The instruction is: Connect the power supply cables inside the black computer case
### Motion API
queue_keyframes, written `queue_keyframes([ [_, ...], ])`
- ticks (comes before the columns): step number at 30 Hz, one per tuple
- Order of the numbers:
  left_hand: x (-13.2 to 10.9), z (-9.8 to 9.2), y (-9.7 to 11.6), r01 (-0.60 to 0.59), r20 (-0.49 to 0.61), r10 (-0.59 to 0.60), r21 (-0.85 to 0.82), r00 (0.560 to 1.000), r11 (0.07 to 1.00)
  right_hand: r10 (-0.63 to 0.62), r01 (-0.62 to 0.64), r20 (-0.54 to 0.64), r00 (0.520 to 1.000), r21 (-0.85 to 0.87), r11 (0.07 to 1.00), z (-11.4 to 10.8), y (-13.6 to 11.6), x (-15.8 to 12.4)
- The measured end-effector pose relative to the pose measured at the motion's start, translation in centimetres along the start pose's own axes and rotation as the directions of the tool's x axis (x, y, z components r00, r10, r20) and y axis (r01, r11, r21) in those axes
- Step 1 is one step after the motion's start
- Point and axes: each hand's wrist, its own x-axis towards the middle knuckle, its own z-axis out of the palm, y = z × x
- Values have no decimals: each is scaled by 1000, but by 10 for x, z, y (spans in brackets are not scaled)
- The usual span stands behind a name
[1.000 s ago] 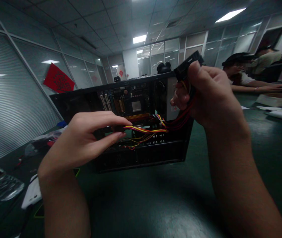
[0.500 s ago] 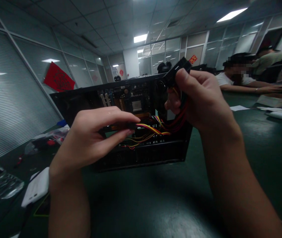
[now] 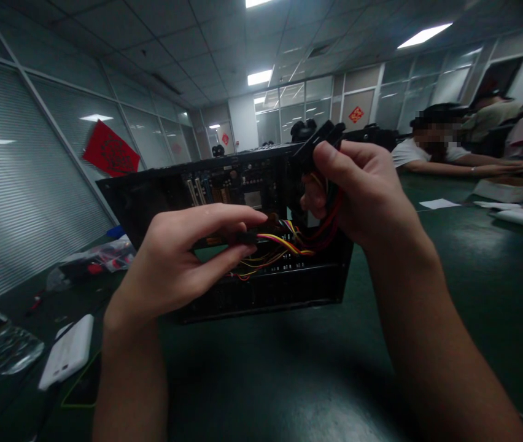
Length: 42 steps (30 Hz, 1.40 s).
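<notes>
An open black computer case (image 3: 307, 288) stands on the dark green table, its motherboard (image 3: 234, 184) showing inside. My left hand (image 3: 201, 245) is in front of the case, with thumb and fingers closed on a small black connector (image 3: 246, 237). Yellow and red wires (image 3: 282, 241) run from that connector to the right. My right hand (image 3: 358, 190), at the case's upper right, pinches black connectors (image 3: 319, 142) with a bundle of dark red cables (image 3: 328, 224) hanging below them.
At the left lie a clear plastic bottle (image 3: 6, 344), a white phone (image 3: 68, 353) and a plastic bag (image 3: 91, 264). A person (image 3: 441, 144) leans on the table at the far right, near an open box (image 3: 505, 190) and paper (image 3: 439, 204).
My right hand has shifted slightly left and down with the black connectors. My left hand has moved a little to the right, its forefinger lifted slightly off the small connector.
</notes>
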Motion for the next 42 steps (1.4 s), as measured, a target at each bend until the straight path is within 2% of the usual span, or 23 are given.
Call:
queue_keyframes([
  [6,1,0,-1,11,5,-11,-4,1000,1000,-30,29,40,999,22,999,-1,-1,-1],
  [15,2,1,-3,-7,3,7,9,1000,1000,-28,28,15,1000,4,1000,0,0,0],
  [21,2,1,-9,-109,-84,112,34,990,993,-69,69,5,998,31,997,1,-1,0],
  [26,1,1,-11,-108,-145,114,52,983,993,-65,65,22,998,17,998,0,-1,0],
  [31,3,1,-11,-111,-149,123,84,981,990,-10,10,15,1000,-1,1000,-1,-1,0],
  [35,3,0,-11,-107,-144,119,83,982,991,-51,49,39,998,34,998,-1,1,0],
  [39,3,1,-10,-104,-130,112,63,985,993,-32,33,33,999,-16,999,-1,3,0],
  [42,3,1,-11,-102,-128,108,48,986,994,-51,51,47,998,10,999,-1,3,0],
])
